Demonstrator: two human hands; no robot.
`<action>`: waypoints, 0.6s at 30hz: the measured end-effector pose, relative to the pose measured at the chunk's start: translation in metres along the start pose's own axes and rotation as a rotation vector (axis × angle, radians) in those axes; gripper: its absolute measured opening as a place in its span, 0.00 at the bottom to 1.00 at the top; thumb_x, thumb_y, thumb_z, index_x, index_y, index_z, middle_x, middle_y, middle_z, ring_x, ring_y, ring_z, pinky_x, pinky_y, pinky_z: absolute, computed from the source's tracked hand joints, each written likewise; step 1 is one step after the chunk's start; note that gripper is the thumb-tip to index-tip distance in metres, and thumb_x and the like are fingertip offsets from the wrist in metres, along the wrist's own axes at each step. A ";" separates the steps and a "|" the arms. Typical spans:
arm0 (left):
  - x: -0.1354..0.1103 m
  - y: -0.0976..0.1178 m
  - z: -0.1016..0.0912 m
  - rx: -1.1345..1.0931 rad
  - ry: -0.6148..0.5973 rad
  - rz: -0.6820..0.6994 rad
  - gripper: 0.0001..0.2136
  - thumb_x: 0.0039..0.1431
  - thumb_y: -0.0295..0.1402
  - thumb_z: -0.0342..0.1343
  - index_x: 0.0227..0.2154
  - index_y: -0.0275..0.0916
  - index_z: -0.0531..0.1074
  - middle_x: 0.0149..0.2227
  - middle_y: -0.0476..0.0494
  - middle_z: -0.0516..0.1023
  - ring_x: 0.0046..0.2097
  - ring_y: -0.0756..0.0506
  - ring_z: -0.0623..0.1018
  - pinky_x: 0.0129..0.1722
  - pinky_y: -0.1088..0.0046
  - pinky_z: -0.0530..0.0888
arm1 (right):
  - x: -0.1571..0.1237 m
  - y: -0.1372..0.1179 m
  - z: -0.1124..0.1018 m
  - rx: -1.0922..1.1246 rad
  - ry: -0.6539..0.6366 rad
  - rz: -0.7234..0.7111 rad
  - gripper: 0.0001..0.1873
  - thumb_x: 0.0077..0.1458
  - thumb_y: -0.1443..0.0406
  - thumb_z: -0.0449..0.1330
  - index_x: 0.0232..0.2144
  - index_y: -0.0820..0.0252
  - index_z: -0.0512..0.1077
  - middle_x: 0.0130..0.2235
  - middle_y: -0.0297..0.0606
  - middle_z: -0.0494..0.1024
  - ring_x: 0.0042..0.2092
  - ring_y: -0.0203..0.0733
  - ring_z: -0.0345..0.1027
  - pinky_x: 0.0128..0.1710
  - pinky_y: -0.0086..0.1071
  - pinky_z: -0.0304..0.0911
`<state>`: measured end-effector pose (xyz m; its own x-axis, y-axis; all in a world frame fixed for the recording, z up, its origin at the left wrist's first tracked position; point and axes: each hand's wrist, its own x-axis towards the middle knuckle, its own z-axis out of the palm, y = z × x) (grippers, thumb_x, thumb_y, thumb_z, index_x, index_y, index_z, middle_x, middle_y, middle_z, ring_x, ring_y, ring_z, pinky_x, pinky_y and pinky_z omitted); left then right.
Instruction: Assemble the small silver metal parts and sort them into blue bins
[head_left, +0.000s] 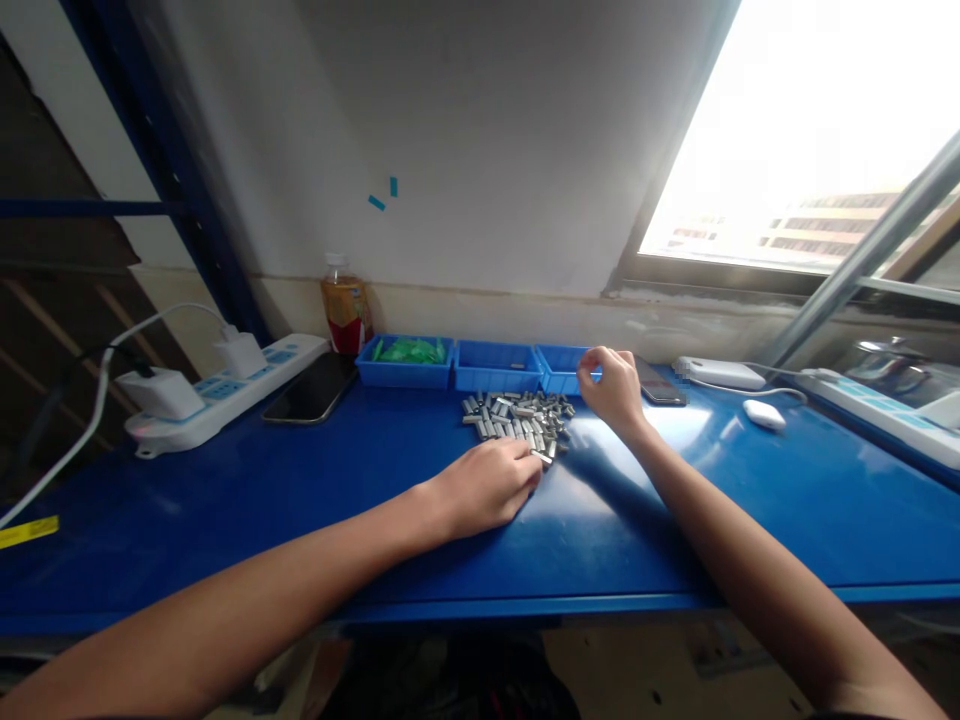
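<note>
Looking at a blue table (322,500) with a messy pile of metal parts (517,412). Got the left hand (487,485) at the pile's near edge, the right hand (613,392) up by the right blue bin (559,382). Also spotting green pieces (409,350) in the left blue bin (405,375), plus a bottle (346,312) just beyond a black phone (311,388).

- You can pass left of the metal pieces (517,418) over the blue tabletop (375,440).
- Near your right hand (616,388), the right-hand blue bin (555,382) and dark phone (661,386) obstruct.
</note>
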<state>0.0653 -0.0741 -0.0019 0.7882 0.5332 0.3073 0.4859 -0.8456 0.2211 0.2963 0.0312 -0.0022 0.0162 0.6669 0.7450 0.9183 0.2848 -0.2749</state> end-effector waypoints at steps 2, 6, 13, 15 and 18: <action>0.000 -0.006 -0.003 -0.104 0.076 -0.039 0.05 0.58 0.25 0.49 0.35 0.36 0.69 0.36 0.42 0.73 0.38 0.46 0.73 0.39 0.72 0.70 | -0.004 -0.013 -0.004 0.037 -0.008 -0.052 0.07 0.53 0.64 0.54 0.24 0.57 0.67 0.28 0.36 0.74 0.37 0.45 0.63 0.37 0.35 0.56; 0.003 -0.030 -0.009 -0.373 0.316 -0.295 0.02 0.59 0.30 0.50 0.34 0.37 0.65 0.31 0.46 0.74 0.33 0.48 0.75 0.34 0.73 0.70 | -0.019 -0.048 -0.013 0.150 -0.158 -0.165 0.12 0.56 0.57 0.54 0.25 0.57 0.67 0.25 0.34 0.71 0.31 0.41 0.63 0.33 0.32 0.57; 0.003 -0.061 -0.006 -0.709 0.485 -0.387 0.08 0.57 0.36 0.53 0.34 0.38 0.61 0.27 0.49 0.74 0.32 0.48 0.77 0.33 0.73 0.72 | -0.048 -0.090 -0.011 0.358 -0.381 -0.462 0.03 0.56 0.65 0.55 0.34 0.57 0.67 0.32 0.35 0.73 0.35 0.39 0.66 0.36 0.31 0.60; 0.004 -0.059 -0.004 -0.691 0.465 -0.378 0.07 0.58 0.36 0.53 0.34 0.38 0.62 0.27 0.49 0.74 0.31 0.49 0.76 0.32 0.74 0.71 | -0.049 -0.090 -0.009 0.369 -0.332 -0.408 0.03 0.57 0.64 0.55 0.33 0.57 0.67 0.31 0.35 0.72 0.33 0.39 0.66 0.34 0.31 0.60; 0.004 -0.053 -0.005 -0.673 0.441 -0.368 0.08 0.58 0.37 0.53 0.33 0.38 0.62 0.27 0.49 0.74 0.30 0.49 0.76 0.30 0.75 0.70 | -0.048 -0.087 -0.010 0.405 -0.308 -0.370 0.04 0.56 0.63 0.56 0.36 0.57 0.67 0.31 0.35 0.72 0.33 0.38 0.66 0.33 0.30 0.60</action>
<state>0.0409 -0.0267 -0.0079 0.3411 0.8470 0.4078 0.2452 -0.4989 0.8313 0.2198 -0.0320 -0.0078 -0.4445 0.6248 0.6418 0.6176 0.7328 -0.2857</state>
